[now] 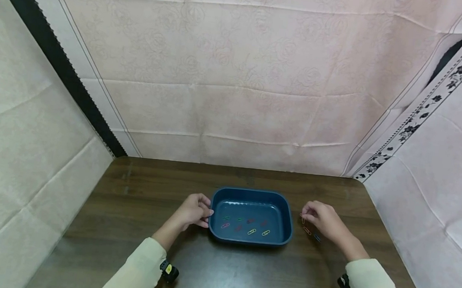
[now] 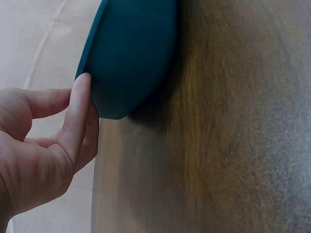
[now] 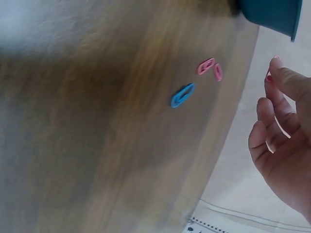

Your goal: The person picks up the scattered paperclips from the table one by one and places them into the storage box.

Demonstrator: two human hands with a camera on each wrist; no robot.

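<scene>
Eight paper clips (image 1: 251, 231) lie loose and spread out on the floor of the blue tray (image 1: 253, 197), which stands on the wooden table (image 1: 253, 277) between the two hands. Left hand (image 1: 196, 210): thumb and fingers together, pinching the tray's left rim. Right hand (image 1: 323, 219): thumb and fingertip closed on a small reddish clip (image 3: 268, 76), held to the right of the tray, outside its rim. On the table by that hand: one pink clip (image 3: 206, 66), a second pink clip (image 3: 217, 72) right beside it (contact between them cannot be told), and a blue clip (image 3: 182, 95), near but apart. Possible failures, in order of likelihood as judged here. (1) Dropped clip: only the very tips hold it, and little of it shows, so slight slackening or a knock against the tray wall could let it fall on the wood. (2) Disturbed neighbour: the pink pair lie so close that reaching for one could drag or hook the other. (3) Poor pickup: thin, flat clips on a smooth-looking surface give fingertips little to get under; scraping might push them farther off. (4) Shifted tray: the grip is on one side only, so a pull or lift there could slide or tilt it, sending the loose contents across the floor.
</scene>
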